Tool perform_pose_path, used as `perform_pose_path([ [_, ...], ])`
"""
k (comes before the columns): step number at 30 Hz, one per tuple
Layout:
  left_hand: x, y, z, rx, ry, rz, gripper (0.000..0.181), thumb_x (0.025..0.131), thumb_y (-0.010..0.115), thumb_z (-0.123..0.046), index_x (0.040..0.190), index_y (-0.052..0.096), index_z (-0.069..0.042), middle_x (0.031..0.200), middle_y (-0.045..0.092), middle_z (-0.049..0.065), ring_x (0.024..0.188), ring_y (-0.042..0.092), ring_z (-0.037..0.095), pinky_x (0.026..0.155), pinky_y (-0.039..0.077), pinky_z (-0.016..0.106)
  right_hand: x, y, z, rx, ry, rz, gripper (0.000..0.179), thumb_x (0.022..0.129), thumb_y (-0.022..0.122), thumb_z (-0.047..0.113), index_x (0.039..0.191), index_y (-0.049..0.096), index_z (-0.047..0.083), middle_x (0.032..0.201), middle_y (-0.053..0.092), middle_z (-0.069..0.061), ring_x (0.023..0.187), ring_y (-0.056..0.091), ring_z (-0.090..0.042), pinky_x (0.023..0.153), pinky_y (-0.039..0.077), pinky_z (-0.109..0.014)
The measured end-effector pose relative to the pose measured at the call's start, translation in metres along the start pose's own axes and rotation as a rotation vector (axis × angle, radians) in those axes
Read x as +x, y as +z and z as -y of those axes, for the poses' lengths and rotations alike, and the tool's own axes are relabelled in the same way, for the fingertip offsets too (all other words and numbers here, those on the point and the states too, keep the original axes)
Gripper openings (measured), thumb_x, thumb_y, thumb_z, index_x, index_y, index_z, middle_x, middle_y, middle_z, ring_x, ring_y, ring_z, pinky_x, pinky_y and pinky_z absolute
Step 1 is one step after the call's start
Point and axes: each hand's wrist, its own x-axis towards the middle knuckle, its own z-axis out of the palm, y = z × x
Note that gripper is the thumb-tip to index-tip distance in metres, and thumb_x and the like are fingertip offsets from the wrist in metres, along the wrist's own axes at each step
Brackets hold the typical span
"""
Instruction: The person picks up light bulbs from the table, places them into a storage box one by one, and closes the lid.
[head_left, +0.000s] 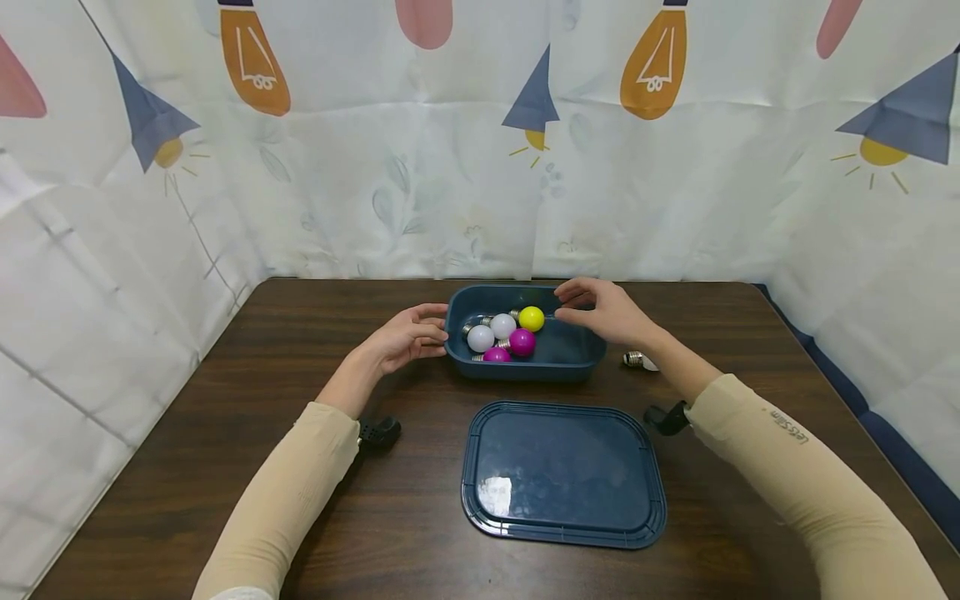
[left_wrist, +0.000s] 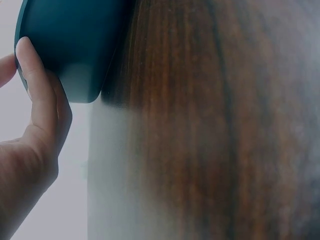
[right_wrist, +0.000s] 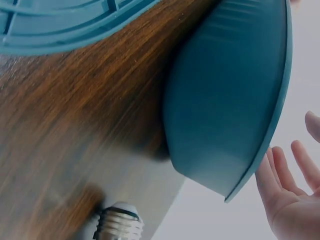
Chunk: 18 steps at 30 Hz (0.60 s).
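Deep-blue plastic lies against the fingertips of the left hand (head_left: pixel 408 337). From my remote seat, I see them slightly bent, touching the left end of the tub (head_left: pixel 525 372), probably steadying rather than clasping it. The right hand (head_left: pixel 606 314) hovers over the opposite end, thumb and fingers parted, nothing visible between them. Inside, two white screw-base light bulbs (head_left: pixel 481 338), a yellow bulb (head_left: pixel 532 318) and two magenta bulbs (head_left: pixel 522 342) lie loosely grouped towards the left; I see no divider to keep them sorted.

Another screw-base bulb (head_left: pixel 637 360), white where I can see it, lies on the wood-grain table (head_left: pixel 390 517) just beside the tub, near the right forearm. Nearer me, the blue lid (head_left: pixel 562 467) lies flat, presumably off to leave the bulbs reachable. "LetsSlim" seems to be printed on the right sleeve (head_left: pixel 825 492); I can read no label on the bulbs. Behind hangs a lamp-patterned curtain (head_left: pixel 465 192).
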Motion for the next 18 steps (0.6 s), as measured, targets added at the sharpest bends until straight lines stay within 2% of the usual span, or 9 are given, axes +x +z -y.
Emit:
perform_pose_path([
  [6,0.000,0.001,0.000,0.005,-0.003,0.002,0.061,0.102,0.056,0.004,0.157,0.029,-0.001,0.125,0.051,0.020,0.089,0.069,0.018,0.079,0.062,0.030,-0.007,-0.008,-0.002,0.026,0.014,-0.023,0.043,0.101,0.070,0.027,0.138,0.060,0.007,0.135,0.060,-0.018,0.120,0.059,-0.030,0.098,0.052,-0.050],
  [18,0.000,0.004,-0.002,0.023,-0.006,-0.017,0.067,0.099,0.058,0.007,0.158,0.027,-0.002,0.139,0.046,0.027,0.087,0.068,0.019,0.077,0.061,0.028,-0.025,-0.022,-0.011,0.056,0.015,-0.075,0.044,0.102,0.068,0.028,0.137,0.059,0.004,0.135,0.060,-0.018,0.123,0.058,-0.030,0.099,0.051,-0.049],
])
